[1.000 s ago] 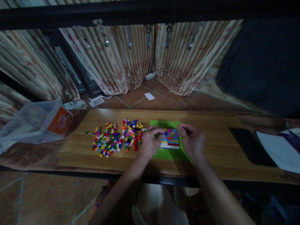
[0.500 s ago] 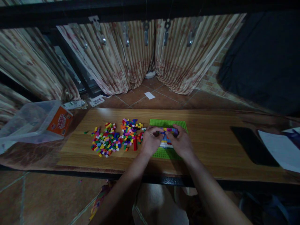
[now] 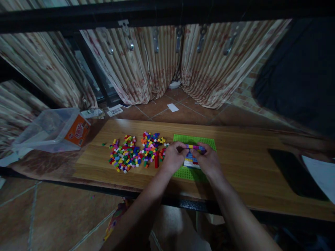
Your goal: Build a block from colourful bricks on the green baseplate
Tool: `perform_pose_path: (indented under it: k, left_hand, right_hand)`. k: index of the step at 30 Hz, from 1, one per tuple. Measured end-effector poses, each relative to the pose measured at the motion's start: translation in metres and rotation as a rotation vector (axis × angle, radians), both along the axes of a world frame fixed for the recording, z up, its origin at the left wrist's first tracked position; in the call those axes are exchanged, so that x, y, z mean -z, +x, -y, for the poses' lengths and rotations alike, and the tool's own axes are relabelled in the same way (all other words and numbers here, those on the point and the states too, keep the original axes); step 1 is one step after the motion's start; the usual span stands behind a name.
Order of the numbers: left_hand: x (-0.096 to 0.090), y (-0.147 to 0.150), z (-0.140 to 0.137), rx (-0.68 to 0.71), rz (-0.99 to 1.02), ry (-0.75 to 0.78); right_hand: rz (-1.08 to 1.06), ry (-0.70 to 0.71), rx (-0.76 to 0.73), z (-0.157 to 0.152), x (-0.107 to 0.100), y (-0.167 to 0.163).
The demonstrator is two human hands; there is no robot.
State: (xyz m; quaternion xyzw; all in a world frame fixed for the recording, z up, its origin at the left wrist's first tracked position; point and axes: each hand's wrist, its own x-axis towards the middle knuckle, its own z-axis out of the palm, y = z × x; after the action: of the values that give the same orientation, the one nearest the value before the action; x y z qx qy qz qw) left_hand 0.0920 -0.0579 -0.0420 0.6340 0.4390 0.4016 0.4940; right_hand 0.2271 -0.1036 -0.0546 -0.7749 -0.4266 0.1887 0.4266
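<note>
A green studded baseplate (image 3: 193, 137) lies on the wooden board, with a multicoloured structure of toy building bricks (image 3: 192, 162) on it, showing rows of white, blue, yellow and purple. My left hand (image 3: 175, 157) is closed at the structure's left side, thumb and index finger curled together. Opposite it, my right hand (image 3: 208, 158) is closed at the right side, its thumb pointing inward at the bricks. The two thumbs nearly meet over the middle. My fingers hide much of the structure, and whether a loose brick sits between the fingertips cannot be made out.
Loose coloured bricks (image 3: 125, 155) lie in piles left of the baseplate, beside an upright-looking red brick piece (image 3: 156, 161). A clear plastic bin (image 3: 49, 134) with an orange label stands far left. A dark flat slab (image 3: 295, 174) and white paper (image 3: 320, 174) are at right.
The whole view has shifted, so the scene sits further right. Both hands stay at the brick structure, with my right fingers and thumb slightly repositioned.
</note>
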Motion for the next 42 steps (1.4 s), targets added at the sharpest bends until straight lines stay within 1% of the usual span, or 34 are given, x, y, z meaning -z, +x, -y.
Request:
perform_pose_path:
  k: [5,8,10,13,16,18,20,23,26,29,32,36,42]
  left_hand:
    - [-0.005,0.005,0.001,-0.046,-0.053,-0.015]
    - [-0.007,0.007,0.005,-0.068,-0.09,-0.016]
    - [-0.007,0.006,0.008,-0.084,-0.123,0.007]
    - [-0.01,0.0,0.008,-0.104,-0.179,0.081]
    - [-0.017,-0.02,-0.005,-0.169,-0.277,0.16]
    - [-0.022,-0.04,-0.02,-0.28,-0.393,0.183]
    - [-0.026,-0.063,-0.036,-0.382,-0.541,0.182]
    - [-0.026,-0.091,-0.054,-0.457,-0.709,0.186]
    - [-0.021,-0.101,-0.063,-0.385,-0.79,0.29]
    - [-0.015,-0.095,-0.065,-0.282,-0.818,0.384]
    - [-0.012,-0.084,-0.065,-0.26,-0.863,0.368]
    - [-0.011,-0.073,-0.063,-0.286,-0.929,0.298]
    - [-0.013,-0.071,-0.061,-0.326,-0.955,0.289]
  right_hand:
    - [-0.042,-0.013,-0.007,0.0,0.001,0.001]
    - [-0.02,-0.025,-0.01,0.001,0.001,0.003]
    - [-0.012,-0.046,-0.025,0.002,0.001,0.004]
    - [-0.004,-0.04,-0.055,0.004,0.0,0.007]
    - [-0.03,-0.072,-0.091,0.007,-0.002,0.011]
    - [-0.048,-0.118,-0.09,0.008,-0.003,0.014]
    - [-0.017,-0.147,-0.082,0.008,-0.005,0.016]
    - [0.07,-0.165,-0.096,0.007,-0.006,0.017]
    - [0.108,-0.173,-0.119,0.006,-0.004,0.018]
    - [0.11,-0.159,-0.136,0.006,-0.002,0.019]
    - [0.141,-0.14,-0.121,0.008,-0.004,0.018]
    - [0.151,-0.169,-0.138,0.01,-0.009,0.016]
    - [0.148,-0.145,-0.178,0.01,-0.006,0.018]
